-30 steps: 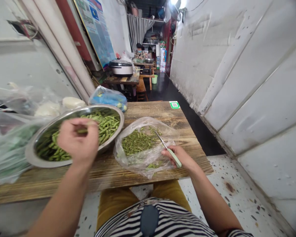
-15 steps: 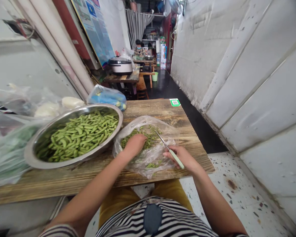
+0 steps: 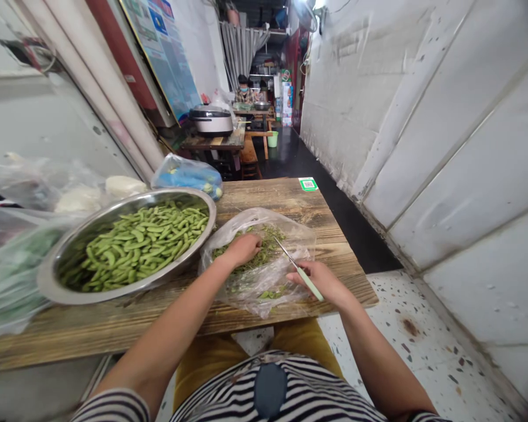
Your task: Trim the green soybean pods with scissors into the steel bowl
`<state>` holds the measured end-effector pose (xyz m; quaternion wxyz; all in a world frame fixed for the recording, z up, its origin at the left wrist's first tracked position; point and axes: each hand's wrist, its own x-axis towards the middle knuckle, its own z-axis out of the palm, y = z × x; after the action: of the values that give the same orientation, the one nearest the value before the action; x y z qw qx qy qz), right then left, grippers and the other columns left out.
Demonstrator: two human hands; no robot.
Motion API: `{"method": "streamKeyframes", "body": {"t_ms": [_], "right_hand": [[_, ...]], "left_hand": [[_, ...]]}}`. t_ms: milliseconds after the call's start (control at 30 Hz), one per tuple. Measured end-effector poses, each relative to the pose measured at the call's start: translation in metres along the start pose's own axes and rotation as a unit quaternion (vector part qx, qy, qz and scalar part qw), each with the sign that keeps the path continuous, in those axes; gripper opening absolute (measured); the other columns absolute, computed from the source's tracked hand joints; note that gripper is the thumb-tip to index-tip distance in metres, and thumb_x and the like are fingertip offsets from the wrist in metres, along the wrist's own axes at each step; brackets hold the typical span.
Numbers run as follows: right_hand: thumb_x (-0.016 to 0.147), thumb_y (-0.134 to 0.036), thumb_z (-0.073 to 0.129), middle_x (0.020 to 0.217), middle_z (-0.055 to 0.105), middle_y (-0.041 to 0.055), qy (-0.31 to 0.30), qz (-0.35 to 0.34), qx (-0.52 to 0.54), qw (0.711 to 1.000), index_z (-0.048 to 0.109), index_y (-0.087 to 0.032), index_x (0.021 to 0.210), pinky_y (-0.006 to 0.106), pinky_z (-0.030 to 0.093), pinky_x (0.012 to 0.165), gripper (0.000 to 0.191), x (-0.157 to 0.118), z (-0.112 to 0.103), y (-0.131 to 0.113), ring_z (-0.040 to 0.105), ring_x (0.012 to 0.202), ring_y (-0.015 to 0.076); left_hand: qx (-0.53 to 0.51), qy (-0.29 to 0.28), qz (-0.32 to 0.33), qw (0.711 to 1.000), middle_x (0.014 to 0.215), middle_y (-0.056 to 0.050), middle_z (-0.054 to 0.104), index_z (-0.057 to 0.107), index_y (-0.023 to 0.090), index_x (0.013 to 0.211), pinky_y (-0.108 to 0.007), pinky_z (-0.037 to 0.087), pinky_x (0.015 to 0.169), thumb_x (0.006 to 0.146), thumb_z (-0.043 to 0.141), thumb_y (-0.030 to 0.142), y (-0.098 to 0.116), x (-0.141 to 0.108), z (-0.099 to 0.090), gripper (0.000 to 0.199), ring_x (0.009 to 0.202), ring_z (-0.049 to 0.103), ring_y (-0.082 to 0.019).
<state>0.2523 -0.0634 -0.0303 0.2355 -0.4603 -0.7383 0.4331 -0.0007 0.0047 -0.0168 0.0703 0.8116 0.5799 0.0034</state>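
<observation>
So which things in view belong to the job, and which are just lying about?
Likely the job:
left hand, at clear bag of green bits
right hand, holding green-handled blade
metal bowl of pods

Likely just lying about:
blue bag
cooker
QR sticker
green bucket

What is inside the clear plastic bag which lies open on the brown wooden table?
Inside the bag, small green plant pieces can be seen. The bare left hand reaches among them, so what lies under it is hidden. The lower pieces are covered too.
</observation>
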Motion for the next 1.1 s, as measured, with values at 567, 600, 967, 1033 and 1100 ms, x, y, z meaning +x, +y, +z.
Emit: {"method": "streamKeyframes", "body": {"t_ms": [567,600,967,1033,1100], "right_hand": [[0.079,-0.055,0.064,0.065,0.054,-0.0009,0.004,0.039,-0.116,0.992,0.059,-0.018,0.072,0.022,0.027,0.056,0.038,0.002,-0.001,-0.024,0.046,0.061,0.0120],[0.079,-0.055,0.064,0.065,0.055,-0.0007,0.004,0.038,-0.118,0.992,0.059,-0.018,0.072,0.022,0.027,0.056,0.038,0.002,0.000,-0.024,0.046,0.061,0.0122],[0.080,-0.059,0.061,0.070,0.059,0.0015,-0.003,0.015,-0.121,0.993,0.062,-0.018,0.081,0.022,0.030,0.058,0.041,0.004,0.002,-0.022,0.052,0.066,0.0148],[0.080,-0.059,0.061,0.068,0.058,0.0012,0.006,0.008,-0.120,0.993,0.062,-0.018,0.078,0.022,0.030,0.058,0.041,0.006,0.003,-0.020,0.050,0.065,0.0143],[0.081,-0.058,0.061,0.063,0.054,0.0001,0.015,0.004,-0.119,0.993,0.060,-0.017,0.071,0.023,0.028,0.056,0.042,0.008,0.004,-0.018,0.048,0.061,0.0133]], "left_hand": [[-0.596,0.100,-0.190,0.774,0.053,0.002,0.060,0.066,0.013,0.076,-0.022,0.039,0.048,0.060,0.077,0.025,0.038,-0.028,-0.009,0.024,0.045,0.051,-0.010],[-0.606,0.097,-0.189,0.767,0.052,0.002,0.061,0.066,0.012,0.075,-0.022,0.040,0.048,0.059,0.078,0.026,0.039,-0.029,-0.009,0.024,0.045,0.051,-0.009],[-0.606,0.103,-0.181,0.768,0.049,0.001,0.061,0.065,0.012,0.069,-0.022,0.042,0.048,0.057,0.081,0.028,0.041,-0.031,-0.007,0.025,0.042,0.051,-0.009],[-0.611,0.101,-0.182,0.764,0.049,0.001,0.061,0.065,0.012,0.070,-0.022,0.042,0.048,0.056,0.082,0.029,0.043,-0.031,-0.007,0.027,0.042,0.052,-0.009],[-0.625,0.101,-0.183,0.752,0.050,0.001,0.061,0.065,0.011,0.070,-0.022,0.042,0.048,0.054,0.084,0.030,0.044,-0.030,-0.007,0.031,0.043,0.052,-0.009]]}}
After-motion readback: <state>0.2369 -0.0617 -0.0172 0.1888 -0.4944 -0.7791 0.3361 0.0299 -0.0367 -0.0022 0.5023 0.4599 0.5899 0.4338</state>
